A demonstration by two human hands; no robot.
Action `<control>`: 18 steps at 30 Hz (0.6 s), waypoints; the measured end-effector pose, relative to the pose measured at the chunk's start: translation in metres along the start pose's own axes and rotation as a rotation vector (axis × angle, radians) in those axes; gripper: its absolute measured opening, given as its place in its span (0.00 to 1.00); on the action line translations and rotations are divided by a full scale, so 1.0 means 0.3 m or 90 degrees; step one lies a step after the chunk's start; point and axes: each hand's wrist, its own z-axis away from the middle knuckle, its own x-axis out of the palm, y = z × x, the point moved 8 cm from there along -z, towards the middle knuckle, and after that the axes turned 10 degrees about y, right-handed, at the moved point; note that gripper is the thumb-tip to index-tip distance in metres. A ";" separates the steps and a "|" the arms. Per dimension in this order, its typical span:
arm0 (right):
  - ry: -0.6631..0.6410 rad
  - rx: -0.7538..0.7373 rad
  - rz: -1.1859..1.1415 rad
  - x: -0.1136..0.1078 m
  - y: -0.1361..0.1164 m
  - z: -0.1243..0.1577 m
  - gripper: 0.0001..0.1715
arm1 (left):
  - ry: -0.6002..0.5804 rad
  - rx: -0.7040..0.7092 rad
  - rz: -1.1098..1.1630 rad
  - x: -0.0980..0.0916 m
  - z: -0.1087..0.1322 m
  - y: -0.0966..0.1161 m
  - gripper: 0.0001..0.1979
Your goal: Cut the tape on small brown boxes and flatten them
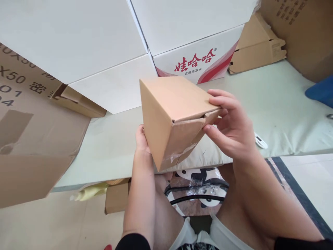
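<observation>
A plain brown cardboard box (177, 97) is held up in front of me, tilted, over the near edge of the pale green surface. Clear tape crosses its near face, and a flap edge there stands slightly raised at a torn corner. My left hand (142, 139) grips the box from the left and below; most of its fingers are hidden behind the box. At the right end, my right hand (231, 121) pinches the flap corner, thumb on the near face and fingers on top. What lies inside the box cannot be seen.
White cartons (106, 83) stand stacked at the back, one with red lettering. Large brown cartons (33, 146) rise at the left and far right. On the green surface (275, 104) lie a small white device (260, 141) and a blue item (321, 92). Below is a panda-patterned stool (192, 173).
</observation>
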 end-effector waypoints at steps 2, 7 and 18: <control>0.028 0.009 0.010 -0.018 0.004 -0.008 0.26 | 0.006 -0.024 -0.005 0.005 0.015 -0.005 0.14; 0.084 0.071 0.034 -0.062 0.032 -0.024 0.24 | -0.006 -0.123 -0.020 0.016 0.050 -0.036 0.29; 0.110 0.191 0.324 -0.099 0.089 -0.035 0.12 | -0.040 0.052 -0.055 -0.056 0.023 -0.025 0.17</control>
